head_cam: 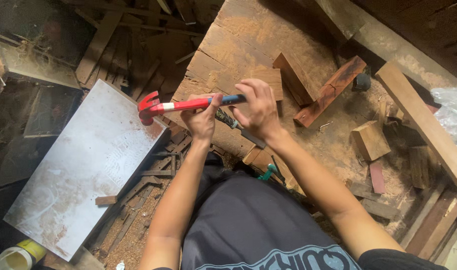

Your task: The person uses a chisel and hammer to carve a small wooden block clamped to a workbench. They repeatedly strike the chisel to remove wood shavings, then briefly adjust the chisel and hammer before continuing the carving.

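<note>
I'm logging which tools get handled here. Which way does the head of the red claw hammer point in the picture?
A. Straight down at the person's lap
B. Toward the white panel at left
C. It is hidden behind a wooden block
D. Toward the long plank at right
B: the red claw hammer lies roughly level across both hands, its head at the left end over the edge of the white panel.
</note>
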